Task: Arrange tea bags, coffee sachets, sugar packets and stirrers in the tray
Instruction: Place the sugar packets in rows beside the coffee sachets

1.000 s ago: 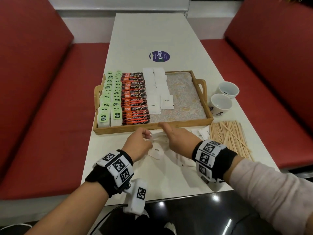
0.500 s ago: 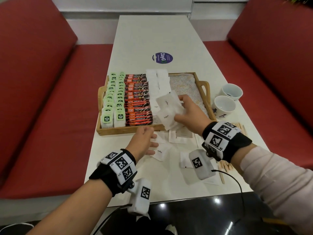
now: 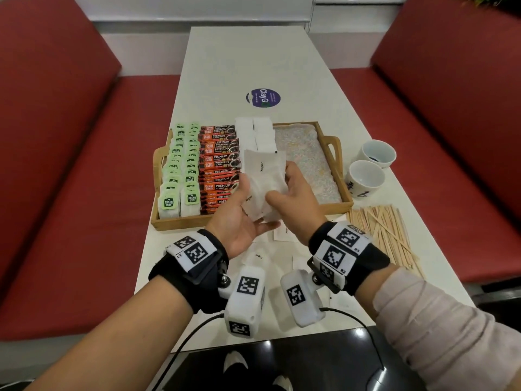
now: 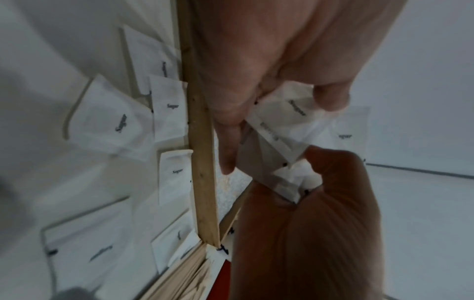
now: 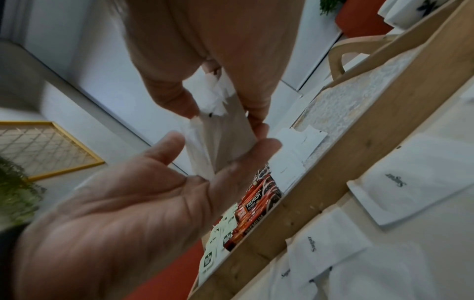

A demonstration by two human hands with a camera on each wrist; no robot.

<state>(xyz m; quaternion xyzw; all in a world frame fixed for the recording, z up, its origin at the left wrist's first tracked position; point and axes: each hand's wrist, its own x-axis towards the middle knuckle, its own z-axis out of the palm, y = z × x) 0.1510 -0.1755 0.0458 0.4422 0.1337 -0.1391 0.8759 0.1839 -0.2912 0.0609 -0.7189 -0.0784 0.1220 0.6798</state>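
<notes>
Several sugar packets (image 3: 263,187) were pinched upright by the right hand (image 3: 293,201), above the wooden tray's (image 3: 284,214) near rim, the left hand (image 3: 239,218) spread open beside them.

Everything hangs off the tray (image 3: 251,222), sitting across the table (image 3: 253,60). Inside it, tea bags (image 3: 180,176) line the left end, coffee sachets (image 3: 221,162) run just right of them, placed sugar packets (image 3: 255,132) come next — then bare tray floor out to the right handle. Above the tray's near rim, both hands meet around a held bunch of sugar packets (image 3: 263,187). Loose sugar packets (image 3: 258,256) lie on the table in front of the tray. Stirrers (image 3: 386,235) lie off its front-right corner — two cups (image 3: 372,167) stand beside its right end. A sticker (image 3: 262,97) lies behind it.
</notes>
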